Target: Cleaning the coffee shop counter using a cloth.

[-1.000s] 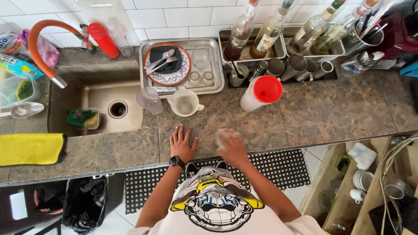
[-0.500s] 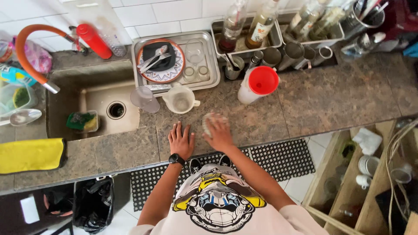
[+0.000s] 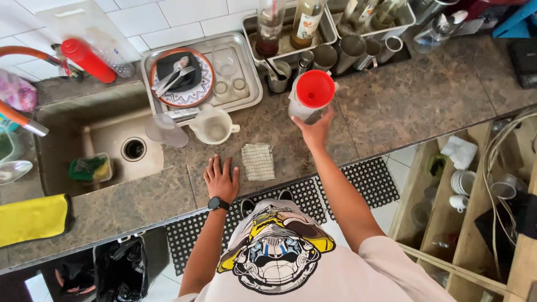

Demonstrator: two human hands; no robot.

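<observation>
Surface (image 3: 425, 106): stone, sink (image 3: 100, 140) on its left end. Step looks like grabbing the bottle (image 3: 309, 98), red-capped, standing near the tray (image 3: 254, 92). Right hand (image 3: 314, 130) closed around its lower side. Left hand (image 3: 221, 180) flat, open, empty, beside the cloth (image 3: 258, 161). Next move needs a firm lift, upright.

Stone counter (image 3: 425, 100): folded cloth (image 3: 258, 161), white jug (image 3: 213, 125), tray (image 3: 250, 84), probably steel.
</observation>
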